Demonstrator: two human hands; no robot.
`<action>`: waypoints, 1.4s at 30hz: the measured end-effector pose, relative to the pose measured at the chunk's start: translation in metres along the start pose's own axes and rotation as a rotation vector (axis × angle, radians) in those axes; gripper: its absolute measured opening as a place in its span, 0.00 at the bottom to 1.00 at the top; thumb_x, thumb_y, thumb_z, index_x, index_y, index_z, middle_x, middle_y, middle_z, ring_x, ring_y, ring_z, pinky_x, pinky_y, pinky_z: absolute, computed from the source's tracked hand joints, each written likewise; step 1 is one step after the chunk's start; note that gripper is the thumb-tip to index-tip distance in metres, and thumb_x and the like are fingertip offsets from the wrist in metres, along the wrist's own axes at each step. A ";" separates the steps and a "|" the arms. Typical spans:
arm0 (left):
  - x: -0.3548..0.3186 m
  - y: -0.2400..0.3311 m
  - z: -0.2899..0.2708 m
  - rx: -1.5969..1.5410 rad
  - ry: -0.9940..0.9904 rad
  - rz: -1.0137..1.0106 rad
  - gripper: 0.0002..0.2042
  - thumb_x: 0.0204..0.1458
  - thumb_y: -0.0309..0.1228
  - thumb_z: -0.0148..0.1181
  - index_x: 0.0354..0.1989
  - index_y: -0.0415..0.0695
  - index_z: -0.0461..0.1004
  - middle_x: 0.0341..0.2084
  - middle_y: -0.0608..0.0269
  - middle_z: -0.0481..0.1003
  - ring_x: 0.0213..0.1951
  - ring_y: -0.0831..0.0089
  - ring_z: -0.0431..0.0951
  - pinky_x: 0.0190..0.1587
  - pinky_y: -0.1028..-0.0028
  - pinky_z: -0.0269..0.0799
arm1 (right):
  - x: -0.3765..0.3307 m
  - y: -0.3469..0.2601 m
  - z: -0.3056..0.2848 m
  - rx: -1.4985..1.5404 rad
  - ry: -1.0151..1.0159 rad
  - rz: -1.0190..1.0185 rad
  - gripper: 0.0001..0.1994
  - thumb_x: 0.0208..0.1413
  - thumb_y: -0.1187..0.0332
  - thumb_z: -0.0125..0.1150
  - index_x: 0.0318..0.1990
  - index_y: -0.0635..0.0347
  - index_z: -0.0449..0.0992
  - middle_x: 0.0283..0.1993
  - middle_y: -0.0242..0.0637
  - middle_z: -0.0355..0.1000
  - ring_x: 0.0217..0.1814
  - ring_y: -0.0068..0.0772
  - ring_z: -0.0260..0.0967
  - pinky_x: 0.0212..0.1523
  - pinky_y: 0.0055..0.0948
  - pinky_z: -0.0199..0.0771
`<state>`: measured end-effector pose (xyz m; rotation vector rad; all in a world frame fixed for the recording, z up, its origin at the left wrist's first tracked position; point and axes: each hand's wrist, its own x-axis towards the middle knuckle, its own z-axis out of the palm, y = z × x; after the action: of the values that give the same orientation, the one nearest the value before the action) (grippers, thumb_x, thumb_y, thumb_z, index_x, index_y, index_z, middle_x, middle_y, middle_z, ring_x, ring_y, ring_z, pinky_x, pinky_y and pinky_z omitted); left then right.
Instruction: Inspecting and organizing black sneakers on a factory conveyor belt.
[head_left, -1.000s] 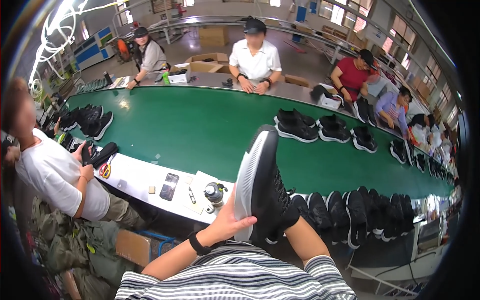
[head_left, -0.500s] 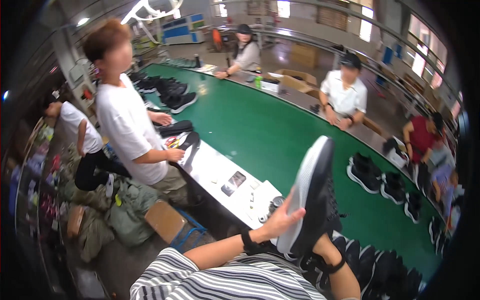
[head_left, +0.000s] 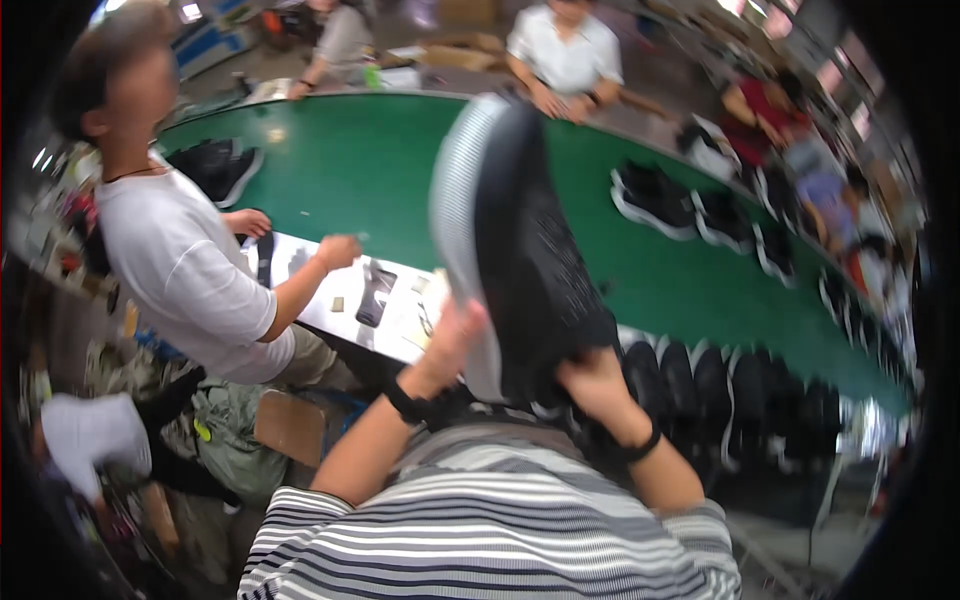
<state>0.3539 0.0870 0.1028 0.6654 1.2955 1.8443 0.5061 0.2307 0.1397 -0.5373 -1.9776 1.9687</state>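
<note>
A black sneaker with a white sole is held up, toe pointing up and away, in front of my striped shirt. My left hand is closed on the edge of its sole on the left, near the heel half. At the collar and heel end, my right hand grips the shoe, its fingertips partly hidden at the opening. Side and laced upper now face me, slightly smeared by motion. A row of black shoes stands close beside my right hand, along the near edge of the green table.
On the white strip left of my hands lie a phone and small items. A person in a white T-shirt stands there. More shoes sit across the table, with other people at its far side. A wooden-seated chair is lower left.
My view has tilted down, so the surroundings sit higher in the picture. The sneaker has turned to show more of its upper. The nearby person's hand has lifted from the white strip's items.
</note>
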 end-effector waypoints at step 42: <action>0.032 -0.066 0.103 -0.052 -0.237 -0.214 0.28 0.55 0.45 0.54 0.58 0.38 0.60 0.49 0.56 0.70 0.49 0.66 0.72 0.54 0.66 0.67 | -0.215 0.195 -0.371 -1.243 0.884 0.962 0.28 0.39 0.52 0.71 0.45 0.59 0.73 0.45 0.47 0.71 0.50 0.49 0.70 0.50 0.42 0.69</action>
<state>0.4346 0.1813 0.0758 0.6681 1.1140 1.5699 0.8778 0.4586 -0.0377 -2.3972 -2.1192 0.1396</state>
